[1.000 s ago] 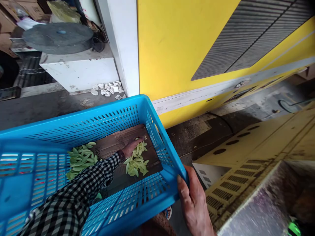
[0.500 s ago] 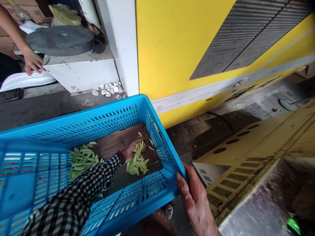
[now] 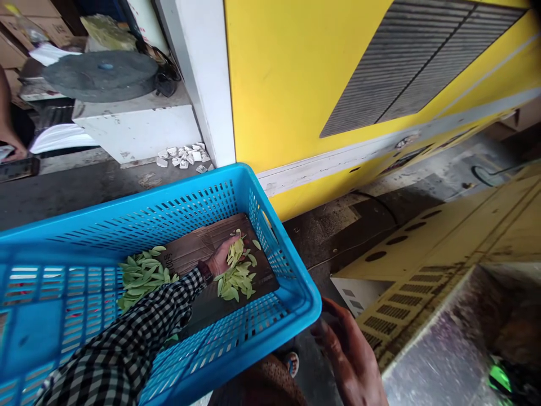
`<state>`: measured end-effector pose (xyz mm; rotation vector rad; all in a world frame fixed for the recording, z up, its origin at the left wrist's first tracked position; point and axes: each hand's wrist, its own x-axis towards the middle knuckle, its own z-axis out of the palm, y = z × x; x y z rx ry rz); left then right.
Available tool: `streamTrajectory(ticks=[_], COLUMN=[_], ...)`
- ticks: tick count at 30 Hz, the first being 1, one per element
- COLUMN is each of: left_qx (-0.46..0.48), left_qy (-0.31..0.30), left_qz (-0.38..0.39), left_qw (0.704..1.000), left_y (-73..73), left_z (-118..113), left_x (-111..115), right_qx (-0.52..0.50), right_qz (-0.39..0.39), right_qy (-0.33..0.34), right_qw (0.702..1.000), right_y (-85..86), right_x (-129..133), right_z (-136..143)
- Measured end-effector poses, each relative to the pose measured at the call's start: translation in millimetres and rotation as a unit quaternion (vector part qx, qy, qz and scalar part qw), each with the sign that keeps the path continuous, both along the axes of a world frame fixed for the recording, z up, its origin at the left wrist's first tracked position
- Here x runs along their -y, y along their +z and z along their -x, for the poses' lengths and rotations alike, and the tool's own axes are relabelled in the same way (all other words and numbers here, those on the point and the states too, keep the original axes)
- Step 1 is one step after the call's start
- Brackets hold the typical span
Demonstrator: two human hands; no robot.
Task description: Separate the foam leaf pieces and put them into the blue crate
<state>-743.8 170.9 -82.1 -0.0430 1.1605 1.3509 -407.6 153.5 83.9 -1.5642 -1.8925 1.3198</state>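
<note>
Currently L hand [image 3: 220, 258] round leaves [image 3: 235, 254], R hand [image 3: 354, 352] loosely open, cardboard [image 3: 190, 241] print [image 3: 168, 260] part-legible ("00")

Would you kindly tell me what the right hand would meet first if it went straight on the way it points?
The right hand would probably meet the nearest corner of the blue basket, right beside it; whether they touch is unclear.

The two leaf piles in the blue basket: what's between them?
In the head view, the left arm's wristband and checkered sleeve lie between the darker leaves and paler leaves, with brown cardboard showing.
</note>
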Motion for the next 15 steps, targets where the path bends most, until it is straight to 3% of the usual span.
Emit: streamTrajectory(ticks=[5,8,11,15], left_qx=[-0.045,-0.084,-0.178,-0.317], left_qy=[-0.005,-0.018,-0.056,-0.144], left_qz=[0.014,0.029,0.066,0.088], left_qw=[0.999,0.996,0.980,0.933], left_y=[3.9,12.1,25.4,56.1], left_z=[-2.8,-1.4,3.4,9.2], left_x=[-2.4,1.3,8.9,19.5], right_qx=[-0.005,0.011,0.033,0.043], right_qz=[-0.032,-0.037,-0.051,-0.071], right_qy=[-0.015,0.049,0.109,0.119], right_qw=[0.999,0.998,0.992,0.989], right_y=[-13.8,-20.4,-29.0,-39.9], right_x=[18.4,21.2,19.6,18.4], right_z=[-7.2,-15.7,-26.1,-38.6])
